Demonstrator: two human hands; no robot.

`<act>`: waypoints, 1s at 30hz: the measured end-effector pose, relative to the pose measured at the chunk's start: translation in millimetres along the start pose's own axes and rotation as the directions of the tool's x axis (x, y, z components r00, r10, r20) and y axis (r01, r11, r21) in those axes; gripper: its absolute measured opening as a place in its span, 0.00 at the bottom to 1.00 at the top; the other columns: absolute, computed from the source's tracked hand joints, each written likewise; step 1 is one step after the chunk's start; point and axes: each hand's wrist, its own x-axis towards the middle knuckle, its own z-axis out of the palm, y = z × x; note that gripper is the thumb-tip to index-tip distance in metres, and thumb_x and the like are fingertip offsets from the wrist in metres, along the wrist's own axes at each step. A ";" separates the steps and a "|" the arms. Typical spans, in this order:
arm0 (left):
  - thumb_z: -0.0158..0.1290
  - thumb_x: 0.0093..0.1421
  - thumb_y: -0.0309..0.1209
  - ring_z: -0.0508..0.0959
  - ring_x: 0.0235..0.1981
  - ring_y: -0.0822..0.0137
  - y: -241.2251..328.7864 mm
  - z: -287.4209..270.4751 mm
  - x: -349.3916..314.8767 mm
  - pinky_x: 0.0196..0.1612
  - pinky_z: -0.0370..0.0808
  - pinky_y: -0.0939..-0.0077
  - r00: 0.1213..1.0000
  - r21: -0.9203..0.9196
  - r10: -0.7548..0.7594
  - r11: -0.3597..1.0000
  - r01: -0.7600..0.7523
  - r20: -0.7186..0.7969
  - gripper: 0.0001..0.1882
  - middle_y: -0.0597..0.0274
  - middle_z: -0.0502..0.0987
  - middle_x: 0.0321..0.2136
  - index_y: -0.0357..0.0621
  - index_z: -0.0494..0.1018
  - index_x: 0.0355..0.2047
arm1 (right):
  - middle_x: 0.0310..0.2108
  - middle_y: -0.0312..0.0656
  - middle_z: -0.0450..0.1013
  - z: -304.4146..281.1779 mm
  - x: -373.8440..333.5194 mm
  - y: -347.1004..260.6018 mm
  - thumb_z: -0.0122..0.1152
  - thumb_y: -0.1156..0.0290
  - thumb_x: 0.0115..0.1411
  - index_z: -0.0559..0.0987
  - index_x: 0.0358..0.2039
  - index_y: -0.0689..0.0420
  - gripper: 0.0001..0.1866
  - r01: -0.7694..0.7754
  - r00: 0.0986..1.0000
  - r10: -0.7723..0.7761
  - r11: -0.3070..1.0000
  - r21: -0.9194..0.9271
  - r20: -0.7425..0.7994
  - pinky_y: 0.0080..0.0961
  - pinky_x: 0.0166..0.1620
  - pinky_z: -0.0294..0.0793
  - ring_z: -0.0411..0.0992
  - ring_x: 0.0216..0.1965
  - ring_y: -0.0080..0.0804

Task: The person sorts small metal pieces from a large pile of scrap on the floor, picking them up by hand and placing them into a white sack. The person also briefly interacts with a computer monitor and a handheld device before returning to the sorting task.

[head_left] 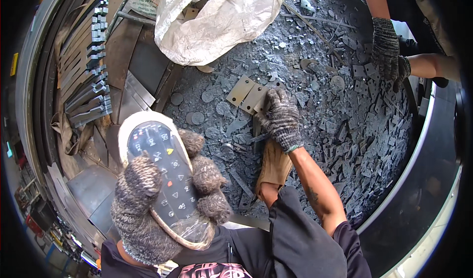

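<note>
My left hand [140, 199], in a thick grey knitted glove, is closed around a dark keypad remote [170, 179]. The remote has a pale rim, rows of symbol buttons and clear plastic wrap at its lower end. Farther off, my right hand [282, 118], in a grey speckled glove, is closed at the edge of a flat metal plate [254, 99] with round holes. A similar holed plate [241, 90] lies against it on the left. Both plates are above a dark bed of metal scraps [335, 145]. My fingertips on the far side are partly hidden.
A large white sack [217, 36] gapes at the top. Stacked metal bars [93, 76] line the left side. At upper right, another person's gloved hands [387, 46] hang over the scraps. A brown shoe [273, 164] stands among the scraps below my right hand.
</note>
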 end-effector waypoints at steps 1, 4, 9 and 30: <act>0.55 0.65 0.47 0.78 0.43 0.56 -1.7 0.3 1.2 0.40 0.77 0.56 1.000 0.004 -0.006 1.000 0.006 -0.014 0.36 0.43 0.76 0.40 0.31 0.61 0.63 | 0.57 0.55 0.67 0.7 0.0 -6.7 0.75 0.54 0.46 0.72 0.59 0.57 0.40 -0.018 1.000 0.018 1.000 0.012 -0.004 0.49 0.61 0.67 0.66 0.59 0.55; 0.56 0.65 0.46 0.79 0.41 0.55 -4.5 -0.4 5.8 0.40 0.78 0.55 0.998 0.003 -0.039 0.999 0.039 -0.050 0.35 0.43 0.77 0.39 0.31 0.61 0.62 | 0.56 0.55 0.68 -6.8 3.3 -17.2 0.75 0.53 0.45 0.73 0.57 0.57 0.40 -0.025 0.999 0.023 0.998 0.054 0.027 0.49 0.61 0.66 0.66 0.58 0.55; 0.57 0.64 0.46 0.80 0.43 0.50 -2.8 -7.0 0.1 0.42 0.79 0.53 0.998 -0.071 -0.056 0.996 0.056 0.002 0.36 0.37 0.77 0.42 0.31 0.61 0.62 | 0.57 0.55 0.68 4.4 10.9 -17.4 0.76 0.52 0.45 0.76 0.56 0.55 0.39 0.070 0.997 -0.071 0.997 0.039 0.013 0.50 0.65 0.63 0.64 0.61 0.56; 0.55 0.65 0.48 0.79 0.44 0.51 7.2 -9.8 -18.0 0.45 0.77 0.52 0.999 0.134 0.039 0.990 -0.042 0.030 0.39 0.40 0.76 0.45 0.31 0.58 0.65 | 0.60 0.61 0.66 29.6 0.9 -13.5 0.78 0.57 0.44 0.77 0.52 0.59 0.35 0.148 0.988 -0.144 0.984 0.101 -0.049 0.50 0.66 0.65 0.64 0.62 0.61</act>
